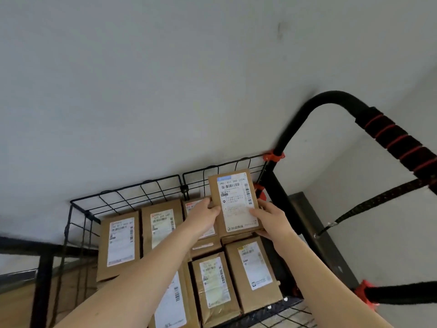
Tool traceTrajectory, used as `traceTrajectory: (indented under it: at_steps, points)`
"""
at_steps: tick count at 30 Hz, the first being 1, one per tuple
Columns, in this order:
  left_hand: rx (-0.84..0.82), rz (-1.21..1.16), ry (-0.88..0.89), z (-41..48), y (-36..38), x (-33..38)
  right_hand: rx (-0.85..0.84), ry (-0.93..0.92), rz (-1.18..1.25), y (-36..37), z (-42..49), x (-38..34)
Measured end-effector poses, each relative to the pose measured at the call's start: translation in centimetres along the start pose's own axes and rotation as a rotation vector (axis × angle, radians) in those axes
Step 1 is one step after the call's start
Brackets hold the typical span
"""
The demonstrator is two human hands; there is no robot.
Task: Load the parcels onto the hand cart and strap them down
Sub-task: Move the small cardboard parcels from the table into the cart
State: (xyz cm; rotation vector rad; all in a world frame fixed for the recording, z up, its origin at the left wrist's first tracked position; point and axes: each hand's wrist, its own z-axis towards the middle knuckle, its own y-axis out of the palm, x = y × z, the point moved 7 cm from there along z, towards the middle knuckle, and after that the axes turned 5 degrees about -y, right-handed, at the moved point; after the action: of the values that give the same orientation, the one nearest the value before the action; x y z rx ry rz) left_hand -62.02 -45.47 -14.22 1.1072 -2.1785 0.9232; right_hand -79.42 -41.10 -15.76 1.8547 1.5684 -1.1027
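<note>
While flat brown cardboard parcels with white shipping labels (254, 268) lie side by side in the black wire-mesh hand cart (142, 185), both bare forearms reach over them. The left hand (205, 215) grips the left edge and the right hand (272, 218) the lower right edge of another labelled brown parcel (235, 202), held tilted above the far right corner. Beyond, a black elastic strap with a metal hook (378, 200) hangs from the black foam handle with red bands (399, 143).
</note>
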Motion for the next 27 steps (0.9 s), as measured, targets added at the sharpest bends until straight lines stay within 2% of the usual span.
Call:
traceTrajectory:
  at_steps: [7, 15, 21, 27]
  points:
    - [0.014, 0.087, -0.143, 9.6, 5.1, -1.6, -0.074, 0.112, -0.062, -2.0, 10.1, 4.4]
    - [0.017, 0.183, -0.325, 14.4, 6.2, -6.0, -0.183, 0.242, -0.136, 0.4, 15.9, 10.3]
    - [-0.025, 0.259, -0.332, 15.3, 7.1, -7.3, -0.202, 0.261, -0.227, 1.0, 17.5, 12.2]
    - [0.0, 0.277, -0.237, 14.5, 6.4, -6.3, -0.161, 0.243, -0.323, 0.5, 17.2, 12.0]
